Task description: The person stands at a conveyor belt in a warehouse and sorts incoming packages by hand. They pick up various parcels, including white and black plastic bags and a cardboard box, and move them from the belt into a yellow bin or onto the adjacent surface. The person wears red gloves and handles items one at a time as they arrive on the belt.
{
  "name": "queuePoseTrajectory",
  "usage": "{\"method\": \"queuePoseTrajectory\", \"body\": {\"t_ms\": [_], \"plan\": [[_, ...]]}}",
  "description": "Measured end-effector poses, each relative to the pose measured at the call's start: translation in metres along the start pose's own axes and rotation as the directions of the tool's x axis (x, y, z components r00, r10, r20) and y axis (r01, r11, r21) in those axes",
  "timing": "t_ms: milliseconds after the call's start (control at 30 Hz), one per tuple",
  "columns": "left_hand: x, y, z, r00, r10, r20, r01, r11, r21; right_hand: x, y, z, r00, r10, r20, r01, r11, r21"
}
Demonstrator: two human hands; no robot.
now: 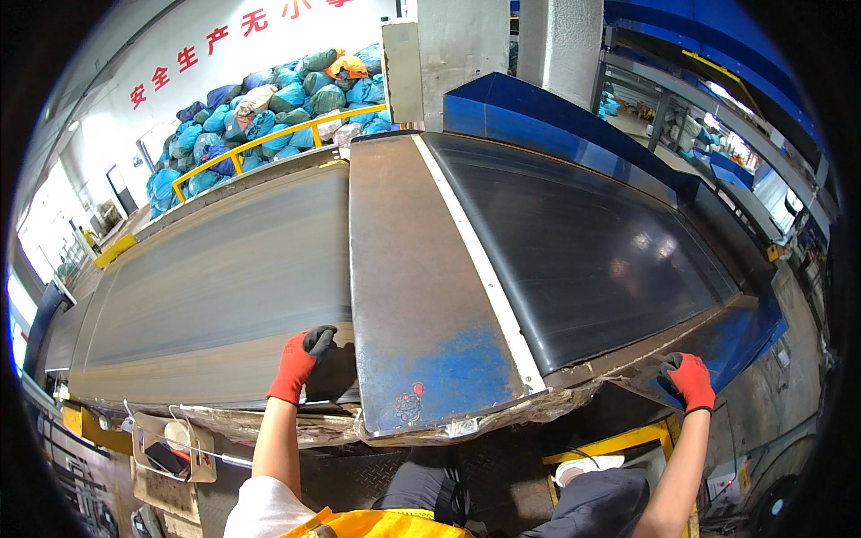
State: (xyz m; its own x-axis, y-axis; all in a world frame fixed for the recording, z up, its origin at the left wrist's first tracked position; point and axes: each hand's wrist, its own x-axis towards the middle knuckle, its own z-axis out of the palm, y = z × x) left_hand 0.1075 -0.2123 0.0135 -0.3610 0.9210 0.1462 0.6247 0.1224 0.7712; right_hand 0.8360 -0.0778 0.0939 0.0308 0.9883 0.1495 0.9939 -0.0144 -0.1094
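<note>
My left hand (pixel 304 360), in a red glove with dark fingers, is over the near right corner of a brown-grey conveyor belt (pixel 222 282). Its fingers are curled, and nothing shows in them. Beside it lies a worn steel transition plate (pixel 424 269), blue paint showing at its near end. Past the plate's white edge strip (pixel 471 249) runs a black conveyor belt (pixel 578 249). My right hand (pixel 687 383), gloved the same way, is closed over the blue metal side frame (pixel 730 343) at the right. I cannot tell whether it touches the frame.
Filled sacks (pixel 269 107) are piled behind a yellow railing (pixel 276 134). A blue guard wall (pixel 558 134) lines the black belt's far side. A plastic basket (pixel 171 447) hangs at the near left. By my feet stands a yellow step frame (pixel 612 440). Concrete pillars (pixel 464 60) rise beyond.
</note>
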Motion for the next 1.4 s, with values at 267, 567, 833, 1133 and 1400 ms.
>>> {"method": "queuePoseTrajectory", "body": {"t_ms": [267, 567, 833, 1133, 1400], "plan": [[-0.0013, -0.0012, -0.0003, 1.0, 0.023, -0.011, -0.023, 1.0, 0.017, -0.0014, -0.0043, -0.002, 0.999, -0.021, -0.026, 0.021, 1.0, 0.009], [0.0003, -0.0066, 0.0008, 1.0, 0.029, -0.006, -0.029, 1.0, 0.006, -0.0037, -0.0073, -0.0052, 0.999, -0.018, -0.032, 0.018, 1.0, 0.018], [-0.0018, -0.0014, -0.0002, 1.0, -0.01, 0.003, 0.01, 0.999, -0.05, 0.0012, -0.0006, 0.0007, 1.0, -0.004, 0.021, 0.004, 1.0, 0.004], [-0.0012, -0.0018, 0.0004, 1.0, 0.002, -0.001, -0.002, 0.999, -0.035, -0.0006, -0.0029, -0.0017, 1.0, -0.012, -0.001, 0.012, 1.0, 0.007], [-0.0005, -0.0032, 0.0007, 1.0, -0.011, 0.001, 0.011, 0.999, -0.046, 0.0028, 0.0021, 0.0025, 1.0, -0.005, 0.024, 0.005, 1.0, -0.005]]}}
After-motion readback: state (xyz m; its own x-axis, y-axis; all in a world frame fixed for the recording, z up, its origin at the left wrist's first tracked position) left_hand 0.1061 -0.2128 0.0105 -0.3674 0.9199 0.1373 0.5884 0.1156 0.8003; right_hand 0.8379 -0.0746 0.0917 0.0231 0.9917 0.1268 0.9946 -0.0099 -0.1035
